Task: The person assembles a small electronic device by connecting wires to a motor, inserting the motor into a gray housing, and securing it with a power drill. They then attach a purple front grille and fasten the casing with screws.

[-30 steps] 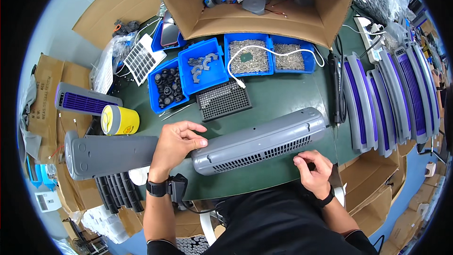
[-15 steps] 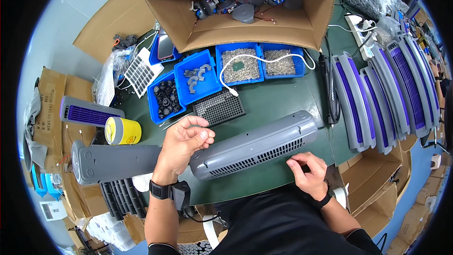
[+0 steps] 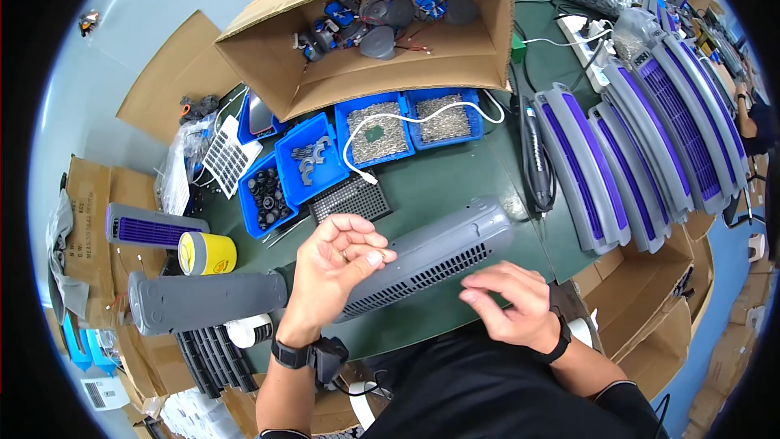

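Observation:
A long grey plastic housing (image 3: 443,245) with slotted vents lies slantwise on the table in front of me. Over its left end is my left hand (image 3: 335,267), its fingers curled in a pinch; whatever sits between the fingertips is too small to make out. My right hand (image 3: 513,302) hovers near the housing's lower right edge, thumb and fingers slightly apart with nothing visible between them. To the left, a second grey housing (image 3: 207,301) lies near my left wrist. Beyond the first housing stands a black perforated block (image 3: 351,200).
Blue bins hold small screws (image 3: 378,132), grey curved clips (image 3: 310,158) and black knobs (image 3: 270,197). An open carton (image 3: 366,81) contains wired motor parts. Purple-and-grey units (image 3: 581,167) stand at right beside a black electric screwdriver (image 3: 536,158). A yellow container (image 3: 210,254) stands left.
The whole view has shifted, moving most things leftward. My left hand has moved right across the housing's end, still pinched. My right thumb and fingers have parted.

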The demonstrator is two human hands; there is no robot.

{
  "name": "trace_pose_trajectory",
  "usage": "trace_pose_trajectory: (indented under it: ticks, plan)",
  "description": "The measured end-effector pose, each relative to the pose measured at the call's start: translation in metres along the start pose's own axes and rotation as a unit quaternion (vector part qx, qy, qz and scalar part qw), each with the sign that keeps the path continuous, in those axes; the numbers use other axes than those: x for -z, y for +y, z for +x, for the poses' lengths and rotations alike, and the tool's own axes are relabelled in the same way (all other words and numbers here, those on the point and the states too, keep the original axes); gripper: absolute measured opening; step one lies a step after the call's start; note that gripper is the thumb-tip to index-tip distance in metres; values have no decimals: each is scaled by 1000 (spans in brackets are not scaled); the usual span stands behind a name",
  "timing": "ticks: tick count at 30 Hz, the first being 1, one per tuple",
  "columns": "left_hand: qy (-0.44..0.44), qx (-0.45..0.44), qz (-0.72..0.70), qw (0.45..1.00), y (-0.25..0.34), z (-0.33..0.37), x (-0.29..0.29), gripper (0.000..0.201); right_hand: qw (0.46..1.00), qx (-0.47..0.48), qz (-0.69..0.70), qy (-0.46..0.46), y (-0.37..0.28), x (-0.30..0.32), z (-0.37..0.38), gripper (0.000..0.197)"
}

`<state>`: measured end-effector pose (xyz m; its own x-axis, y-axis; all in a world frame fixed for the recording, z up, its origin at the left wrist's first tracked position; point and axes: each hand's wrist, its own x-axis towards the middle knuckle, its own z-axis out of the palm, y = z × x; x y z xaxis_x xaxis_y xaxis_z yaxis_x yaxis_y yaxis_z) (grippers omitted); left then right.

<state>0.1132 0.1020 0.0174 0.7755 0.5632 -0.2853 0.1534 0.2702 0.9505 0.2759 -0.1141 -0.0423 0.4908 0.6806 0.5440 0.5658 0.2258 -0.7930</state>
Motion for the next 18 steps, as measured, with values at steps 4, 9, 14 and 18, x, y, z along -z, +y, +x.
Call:
trace_pose_trajectory:
  ticks: [4, 9, 14, 18]
  plan:
    - [-38, -42, -22, 998, 6, -8, -35, 35, 994, 79, -67, -24, -25, -7, 42, 31]
    - [-3, -93, -53, 994, 3, -17, -61, 37, 994, 100, -51, 9, -19, -20, 48, 29]
    - [29, -121, -42, 991, -3, -20, -69, 39, 994, 97, -38, 24, -18, -21, 45, 30]
    - [35, -107, -52, 992, -2, -23, -70, 40, 995, 96, -33, 14, -18, -21, 45, 30]
